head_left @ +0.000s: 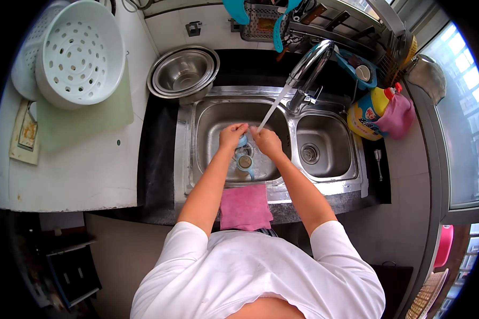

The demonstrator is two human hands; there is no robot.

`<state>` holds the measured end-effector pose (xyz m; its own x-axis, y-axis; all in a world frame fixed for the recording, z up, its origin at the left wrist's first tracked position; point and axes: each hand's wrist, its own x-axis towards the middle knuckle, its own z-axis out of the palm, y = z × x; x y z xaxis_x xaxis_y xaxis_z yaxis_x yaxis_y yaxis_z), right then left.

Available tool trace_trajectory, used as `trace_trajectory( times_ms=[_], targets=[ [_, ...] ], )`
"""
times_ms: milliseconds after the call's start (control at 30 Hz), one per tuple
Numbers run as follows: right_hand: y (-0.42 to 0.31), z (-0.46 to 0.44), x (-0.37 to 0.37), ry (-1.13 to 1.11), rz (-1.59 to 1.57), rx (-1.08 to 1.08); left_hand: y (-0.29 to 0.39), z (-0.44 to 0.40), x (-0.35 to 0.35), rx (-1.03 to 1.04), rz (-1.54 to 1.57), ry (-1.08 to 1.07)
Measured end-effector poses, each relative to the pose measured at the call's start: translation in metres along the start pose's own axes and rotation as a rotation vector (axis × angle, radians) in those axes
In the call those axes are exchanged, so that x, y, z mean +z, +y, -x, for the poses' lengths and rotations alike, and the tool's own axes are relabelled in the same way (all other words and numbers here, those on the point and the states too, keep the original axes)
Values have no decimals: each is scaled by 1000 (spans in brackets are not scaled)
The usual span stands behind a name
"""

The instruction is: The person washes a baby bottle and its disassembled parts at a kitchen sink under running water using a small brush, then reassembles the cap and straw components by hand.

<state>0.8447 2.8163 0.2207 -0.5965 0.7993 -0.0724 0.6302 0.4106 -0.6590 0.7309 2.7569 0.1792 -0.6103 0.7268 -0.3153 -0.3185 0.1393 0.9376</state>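
Blue thing is held in the fingers of the left hand over the sink; can't tell if the right hand grips. Rinsing looks part done: water runs, a cup sits in the sink

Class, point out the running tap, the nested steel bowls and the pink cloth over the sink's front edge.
Tap [302, 65]: head view, curved spout.
Steel bowls [181, 78]: head view, inside the innermost bowl.
Pink cloth [245, 206]: head view, its middle.
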Motion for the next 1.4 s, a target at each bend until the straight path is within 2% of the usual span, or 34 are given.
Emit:
trace_trajectory(
  times_ms=[33, 67, 133, 167, 233, 367, 433, 467, 500, 567, 633, 733, 767, 833, 867, 900, 967, 1100, 1167, 1200, 1300, 1333, 1367, 1400],
  targets=[
    [-6, 3, -2, 93, 129, 42, 0, 0, 1, 2, 9, -34],
    [-5, 1, -1, 93, 126, 43, 0, -1, 2, 4, 18, -67],
    [6, -8, 3, -57, 143, 29, -4, -3, -2, -5, 15, -32],
    [14, -9, 4, -58, 142, 28, -5, -5, -3, -12, 18, 2],
    [32, -8, 4, -258, -219, -311, -6, -12, -17, -14, 13, 42],
    [35, 4, -14, -337, -272, -344, 0, -12, -32, 11, -89, 67],
    [32, 5, -19, -360, -370, -85, -11, -14, -35, -5, -108, 59],
    [32, 6, -14, -225, -702, -69, -15, -17, -35, -12, -121, 52],
    [30, 3, -14, -223, -699, -70, -16, -16, -35, -10, -118, 50],
    [25, -1, -13, -26, -937, 100, -23, -4, -42, -116, -172, -136],
    [29, -12, 2, 11, -919, 98, -38, 6, -40, -163, -136, -150],
    [19, -18, 30, 282, -220, -6, -54, 22, -31, -194, -109, -163],
    [13, -19, 38, 280, -222, -6, -57, 25, -28, -202, -142, -189],
    [-1, -21, 47, 307, -643, 49, -65, 28, -25, -208, -177, -213],
    [-4, -20, 48, 210, -955, 187, -69, 30, -23, -197, -132, -202],
    [1, -21, 55, 207, -954, 188, -73, 33, -22, -189, -86, -191],
    [15, -32, 73, 362, -704, 101, -74, 39, -15, -235, -106, -216],
    [9, -37, 54, 218, -666, 167, -64, 54, -6, -320, -116, -294],
    [10, -41, 46, 193, -646, 444, -53, 61, -4, -293, -43, -323],
    [12, -40, 44, 197, -645, 446, -52, 63, -3, -266, 30, -349],
    [19, -32, 41, 11, -941, 342, -44, 53, 3, -175, 98, -315],
    [21, -28, 55, 152, -701, 296, -45, 46, 4, -174, 99, -318],
    [26, -28, 62, 154, -697, 295, -45, 38, 6, -148, 18, -297],
    [26, -25, 62, 187, -855, 301, -46, 35, 8, -123, -62, -276]
  ],
)
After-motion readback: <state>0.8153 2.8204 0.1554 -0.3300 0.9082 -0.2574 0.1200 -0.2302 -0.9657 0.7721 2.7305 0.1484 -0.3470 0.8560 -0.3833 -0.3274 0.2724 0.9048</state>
